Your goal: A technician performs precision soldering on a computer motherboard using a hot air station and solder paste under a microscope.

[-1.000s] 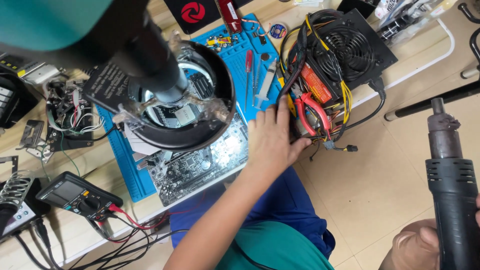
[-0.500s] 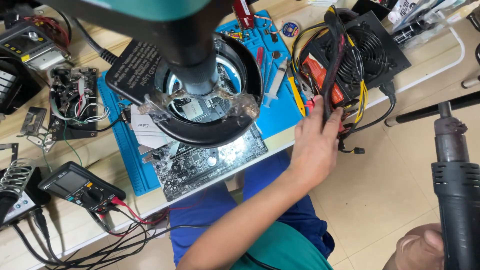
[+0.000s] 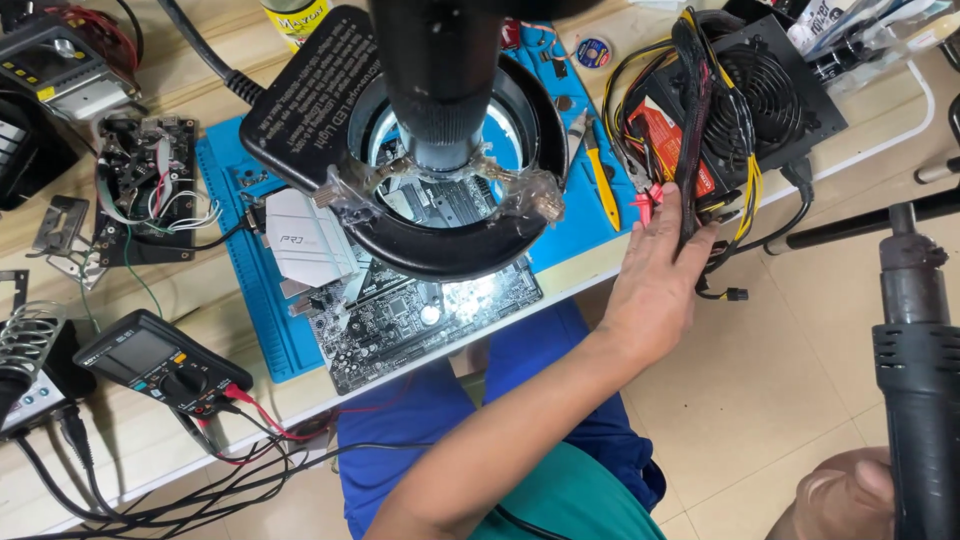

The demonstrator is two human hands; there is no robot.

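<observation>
A black handheld multimeter (image 3: 150, 362) with red and black leads lies at the bench's near left edge. Behind it, a small wired circuit board (image 3: 150, 185) rests beside the ribbed blue silicone work mat (image 3: 250, 290).

At lower right the hot-air gun (image 3: 915, 400) showed matt black ribbed plastic under a dull metal nozzle. The power supply (image 3: 770, 90) at upper right looked like matt black metal. The mat (image 3: 250, 300) was smooth blue rubber, and the circuit board (image 3: 420, 315) gleamed glossy under light.
</observation>
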